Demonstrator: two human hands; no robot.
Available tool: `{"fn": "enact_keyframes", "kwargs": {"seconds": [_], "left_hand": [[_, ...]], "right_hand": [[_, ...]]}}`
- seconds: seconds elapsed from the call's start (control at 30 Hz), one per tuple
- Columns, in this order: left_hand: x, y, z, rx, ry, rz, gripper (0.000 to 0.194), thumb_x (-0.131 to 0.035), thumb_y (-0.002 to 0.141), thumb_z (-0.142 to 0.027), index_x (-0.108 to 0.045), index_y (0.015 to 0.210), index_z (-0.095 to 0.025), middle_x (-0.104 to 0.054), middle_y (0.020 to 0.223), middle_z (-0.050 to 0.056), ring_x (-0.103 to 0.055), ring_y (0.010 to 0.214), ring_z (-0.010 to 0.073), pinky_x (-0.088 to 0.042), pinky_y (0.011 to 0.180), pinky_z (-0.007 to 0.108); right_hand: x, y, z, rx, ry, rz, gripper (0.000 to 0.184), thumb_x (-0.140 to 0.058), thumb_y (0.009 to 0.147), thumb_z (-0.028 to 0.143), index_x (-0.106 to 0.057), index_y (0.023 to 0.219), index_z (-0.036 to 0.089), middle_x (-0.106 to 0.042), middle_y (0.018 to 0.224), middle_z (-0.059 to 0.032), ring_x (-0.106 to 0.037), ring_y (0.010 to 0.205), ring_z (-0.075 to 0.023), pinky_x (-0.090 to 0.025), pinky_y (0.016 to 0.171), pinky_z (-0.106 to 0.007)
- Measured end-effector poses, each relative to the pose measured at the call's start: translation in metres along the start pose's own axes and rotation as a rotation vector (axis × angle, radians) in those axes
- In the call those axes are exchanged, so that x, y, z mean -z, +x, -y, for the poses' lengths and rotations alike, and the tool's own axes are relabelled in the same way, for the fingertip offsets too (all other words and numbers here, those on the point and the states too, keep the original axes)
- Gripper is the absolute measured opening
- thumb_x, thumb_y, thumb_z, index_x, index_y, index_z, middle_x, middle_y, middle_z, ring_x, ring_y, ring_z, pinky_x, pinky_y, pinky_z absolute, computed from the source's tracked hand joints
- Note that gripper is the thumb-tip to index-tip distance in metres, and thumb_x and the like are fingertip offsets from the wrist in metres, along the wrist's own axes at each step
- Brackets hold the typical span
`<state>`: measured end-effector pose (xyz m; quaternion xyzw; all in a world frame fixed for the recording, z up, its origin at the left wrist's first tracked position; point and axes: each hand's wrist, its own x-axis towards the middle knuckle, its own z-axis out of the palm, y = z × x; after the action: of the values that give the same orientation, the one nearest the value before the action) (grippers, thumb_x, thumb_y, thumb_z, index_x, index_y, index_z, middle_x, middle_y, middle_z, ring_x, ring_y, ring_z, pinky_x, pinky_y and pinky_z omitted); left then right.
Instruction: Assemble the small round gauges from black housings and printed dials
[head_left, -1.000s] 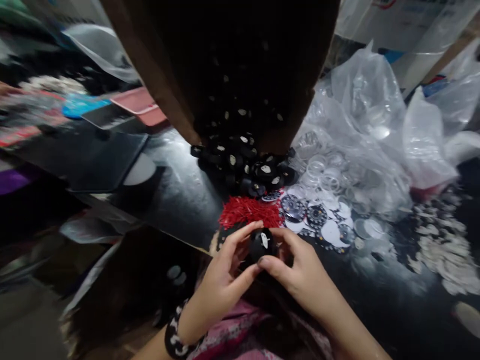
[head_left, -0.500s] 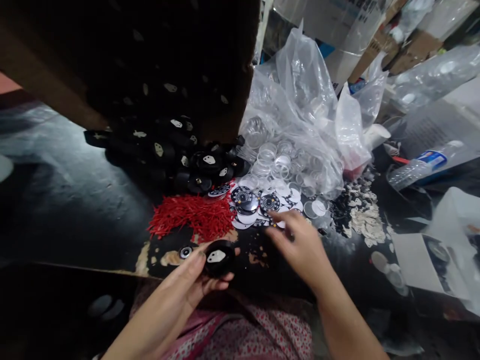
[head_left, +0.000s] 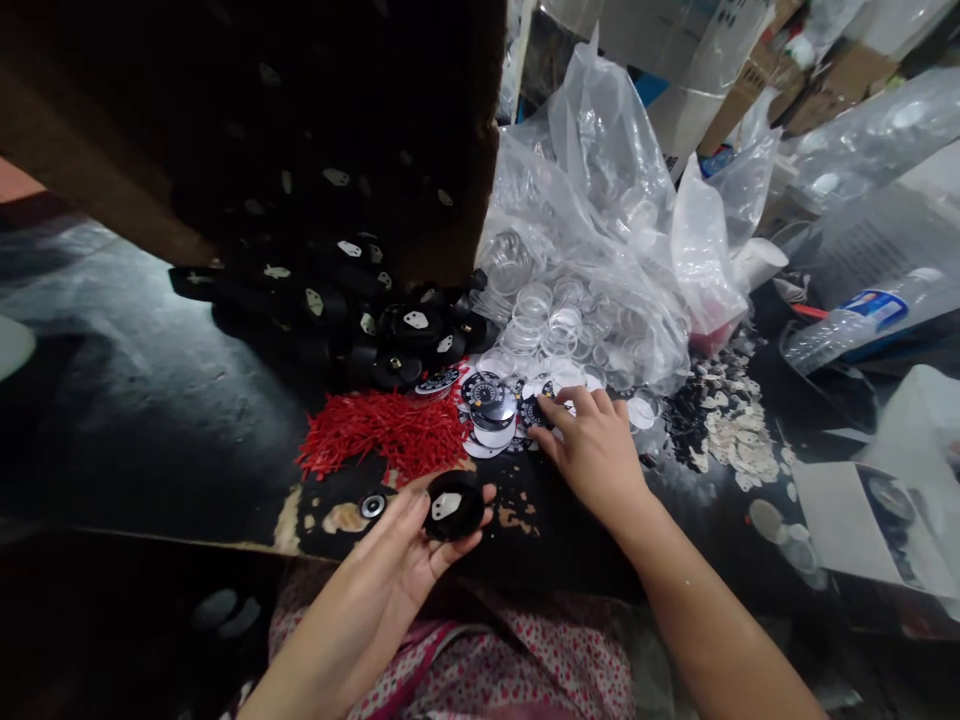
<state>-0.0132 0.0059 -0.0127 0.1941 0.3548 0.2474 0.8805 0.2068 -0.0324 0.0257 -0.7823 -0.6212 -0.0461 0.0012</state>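
Note:
My left hand [head_left: 409, 540] is closed round a shallow black round housing [head_left: 469, 508], tilted so its hollow faces up. Inside that housing lies a small whitish plate with holes. Over the pile of printed dial discs [head_left: 491, 438], my right hand [head_left: 596, 450] has its thumb and index finger at the edge of a black-and-white dial disc [head_left: 532, 411]. Its other fingers are bent above the pile, and part of the disc is hidden under the fingertips. A small round metal-rimmed part [head_left: 372, 506] sits on the table just left of the housing.
Thin red pieces [head_left: 382, 435] are heaped left of the discs. Black housings [head_left: 360, 330] spill from a large box [head_left: 491, 170] behind. Clear plastic rings [head_left: 562, 325] and a plastic bag [head_left: 607, 130] stand at the back. Whitish plates [head_left: 735, 420] and a white box [head_left: 840, 520] are on the right.
My right hand has moved up and slightly right onto the discs, its fingertips now at a dial disc. My left hand has shifted a little right and up with the black housing.

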Motion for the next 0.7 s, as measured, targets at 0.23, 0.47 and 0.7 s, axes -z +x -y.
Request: {"fn": "enact_keyframes", "kwargs": {"seconds": [0.23, 0.47, 0.7], "left_hand": [[-0.006, 0.004, -0.006, 0.003, -0.11, -0.063, 0.032, -0.061, 0.088, -0.046, -0.069, 0.11, -0.025, -0.07, 0.121, 0.008, -0.07, 0.101, 0.0227, -0.06, 0.078, 0.029], [-0.005, 0.004, -0.003, 0.016, -0.087, 0.013, 0.032, -0.066, 0.085, -0.044, -0.071, 0.11, -0.025, -0.074, 0.113, 0.006, -0.072, 0.091, 0.0199, -0.061, 0.076, 0.028], [-0.017, 0.001, 0.006, -0.06, -0.027, 0.023, 0.025, -0.071, 0.083, -0.037, -0.074, 0.104, -0.025, -0.074, 0.113, 0.003, -0.068, 0.106, 0.0218, -0.058, 0.089, 0.03]], "right_hand": [[0.009, -0.014, 0.0, -0.005, 0.318, -0.221, 0.031, -0.042, 0.101, 0.025, -0.068, 0.116, 0.016, -0.072, 0.089, -0.0086, -0.061, 0.08, -0.0222, -0.042, 0.077, -0.037], [0.013, -0.035, 0.031, -0.174, 1.045, -0.104, 0.013, -0.06, 0.09, 0.029, -0.069, 0.096, 0.021, -0.071, 0.09, -0.0024, -0.065, 0.081, -0.0169, -0.05, 0.071, -0.028], [0.021, -0.039, 0.051, -0.227, 1.082, -0.102, 0.013, -0.059, 0.09, 0.021, -0.066, 0.1, 0.024, -0.068, 0.089, 0.0, -0.062, 0.077, -0.0145, -0.049, 0.07, -0.026]]}}
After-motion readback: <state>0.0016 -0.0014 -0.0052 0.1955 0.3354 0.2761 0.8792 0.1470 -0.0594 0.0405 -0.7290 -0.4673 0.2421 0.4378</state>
